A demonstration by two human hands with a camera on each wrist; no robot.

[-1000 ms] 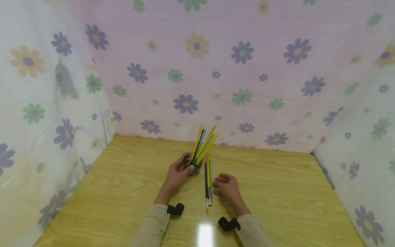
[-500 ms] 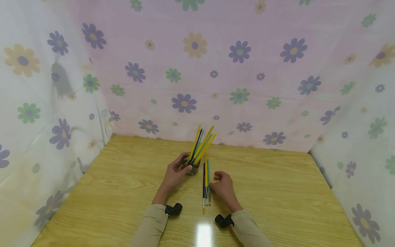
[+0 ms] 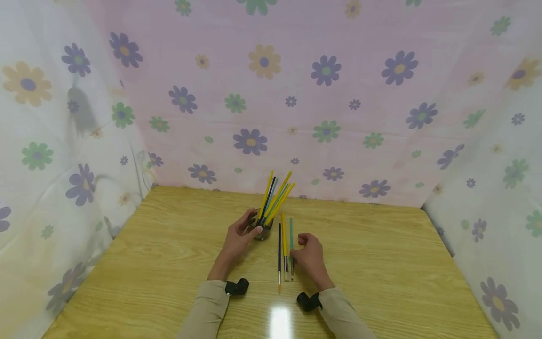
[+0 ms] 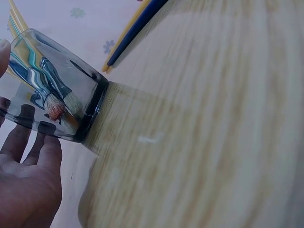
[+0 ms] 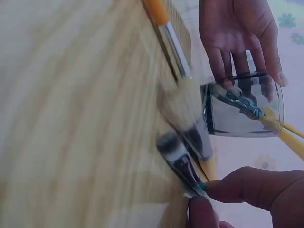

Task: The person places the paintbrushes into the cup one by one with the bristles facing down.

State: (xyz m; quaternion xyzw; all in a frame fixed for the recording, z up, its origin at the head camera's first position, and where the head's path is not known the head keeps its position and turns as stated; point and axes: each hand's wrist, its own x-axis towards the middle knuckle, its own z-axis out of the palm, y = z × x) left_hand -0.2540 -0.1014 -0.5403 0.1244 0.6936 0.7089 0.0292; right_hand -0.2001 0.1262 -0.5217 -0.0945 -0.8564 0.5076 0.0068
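Note:
In the head view my left hand grips a dark, see-through glass that stands on the wooden table. Several paintbrushes with yellow, teal and dark handles lean in it, bristles down, as the left wrist view shows. To its right, three paintbrushes lie side by side with bristles towards me: a dark blue one, a yellow one and a teal one. My right hand pinches the teal paintbrush between thumb and finger near its ferrule.
The wooden table spreads to both sides of the hands. A flowered cloth hangs behind and on either side of it. Each wrist wears a small black camera.
My right hand has come in to the brushes, taken hold of the teal paintbrush and drawn it slightly right, away from the yellow one. My left hand keeps its grip on the glass.

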